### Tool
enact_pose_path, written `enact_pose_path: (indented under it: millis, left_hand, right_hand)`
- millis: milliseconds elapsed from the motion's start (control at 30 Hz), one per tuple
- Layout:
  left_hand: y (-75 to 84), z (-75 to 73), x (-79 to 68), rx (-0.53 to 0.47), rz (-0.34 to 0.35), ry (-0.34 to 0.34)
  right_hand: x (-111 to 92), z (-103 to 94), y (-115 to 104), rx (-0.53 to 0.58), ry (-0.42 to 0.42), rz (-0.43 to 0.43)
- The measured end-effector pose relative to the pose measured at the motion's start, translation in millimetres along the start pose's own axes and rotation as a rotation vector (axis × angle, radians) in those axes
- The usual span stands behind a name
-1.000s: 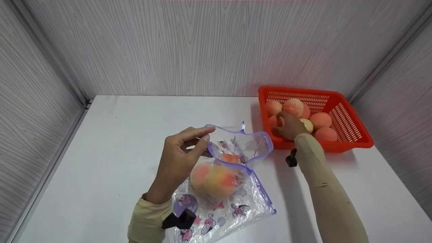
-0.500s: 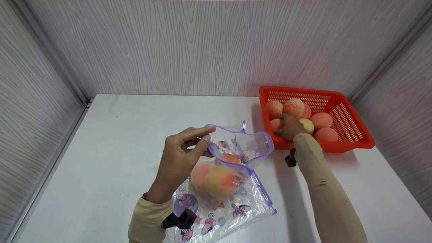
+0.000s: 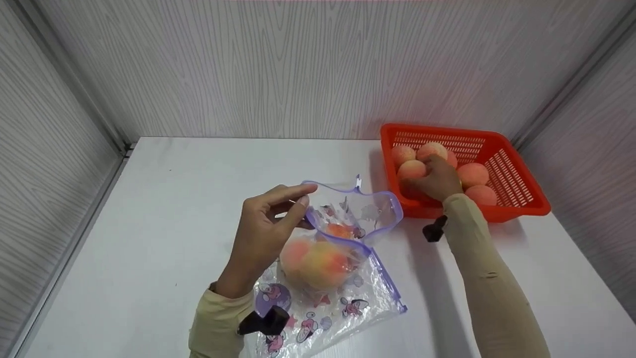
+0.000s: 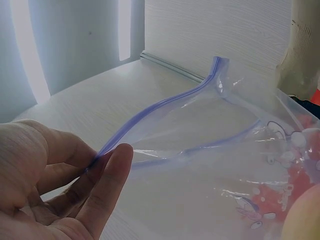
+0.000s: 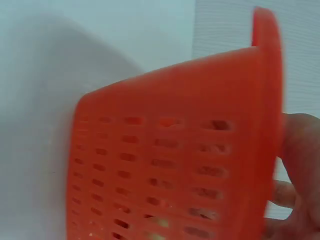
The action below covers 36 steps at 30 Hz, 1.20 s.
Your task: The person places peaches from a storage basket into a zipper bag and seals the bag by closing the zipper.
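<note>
The left hand [image 3: 266, 223] pinches the purple rim of a clear plastic bag [image 3: 396, 204] between its thumb and fingers, and the left wrist view shows the mouth gaping beside the fingertips. Inside the bag sit at least 2 peaches [image 3: 323, 266], side by side, with an orange patch behind them. Printed plastic [image 3: 338, 323] lies flat below on the white table [image 3: 164, 233], with a purple strip [image 3: 386, 278] along its right side; I cannot tell whether it is part of the same bag or a 2nd 1.

The right hand [image 3: 437, 179] is inside the red basket [image 3: 516, 174], thumb and fingers curled around 1 peach [image 3: 412, 170] near the left wall. At least 5 more peaches [image 3: 473, 175] lie in the basket, behind and to the right of the hand. In the right wrist view the basket's slotted side hides the held peach.

The basket stands right of the bag, apart from it, before a wood-grained wall [image 3: 258, 69]. Beige sleeves [image 3: 489, 276] cover the forearms.
</note>
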<state>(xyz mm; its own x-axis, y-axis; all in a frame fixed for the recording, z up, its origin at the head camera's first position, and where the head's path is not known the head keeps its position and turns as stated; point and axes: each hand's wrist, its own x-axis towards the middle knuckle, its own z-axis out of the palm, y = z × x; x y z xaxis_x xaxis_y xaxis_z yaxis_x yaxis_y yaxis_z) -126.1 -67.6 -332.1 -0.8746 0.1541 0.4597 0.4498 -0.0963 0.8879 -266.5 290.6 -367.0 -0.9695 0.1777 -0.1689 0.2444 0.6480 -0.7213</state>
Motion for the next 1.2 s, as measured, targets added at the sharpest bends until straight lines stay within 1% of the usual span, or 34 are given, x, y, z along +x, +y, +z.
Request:
enact_pose_path:
  millis: [133, 200, 300, 433, 533, 667, 767, 900, 1000, 1067, 1200]
  left_hand:
    - [-0.6, 0.0, 1.0, 0.000, -0.004, 0.000]
    - [-1.4, 0.0, 1.6, 0.002, -0.006, -0.002]
    - [-3.3, 0.2, 2.9, 0.001, -0.005, -0.005]
    - [-4.8, 0.1, 3.9, -0.004, -0.002, -0.004]
    - [-5.2, -0.1, 4.1, -0.008, -0.001, -0.002]
    - [-5.6, -0.1, 3.8, -0.008, 0.000, -0.001]
    - [-6.1, 0.4, 3.1, 0.001, 0.002, -0.001]
    - [-7.5, 0.7, 1.8, -0.003, 0.006, 0.006]
    - [-8.9, 1.6, 1.3, -0.018, 0.005, 0.009]
    - [-10.0, 2.3, 1.3, -0.021, 0.003, 0.011]
    - [-10.8, 3.5, 1.1, -0.021, -0.004, 0.013]
  right_hand:
    - [-6, -8.0, 0, 0.124, 0.067, -0.085]
    - [-10, -12.0, 0, 0.209, 0.089, -0.105]
    - [-17, -18.5, -2, 0.323, 0.106, -0.138]
    - [-29, -24.9, -11, 0.442, 0.107, -0.204]
    - [-40, -27.1, -20, 0.523, 0.102, -0.264]
    - [-56, -29.0, -29, 0.648, 0.044, -0.364]
    - [-66, -30.8, -35, 0.736, -0.018, -0.428]
    - [-74, -32.0, -42, 0.814, -0.082, -0.482]
    - [-77, -31.3, -46, 0.855, -0.103, -0.517]
    - [-79, -30.0, -47, 0.859, -0.099, -0.535]
    - [-82, -26.4, -46, 0.817, -0.098, -0.563]
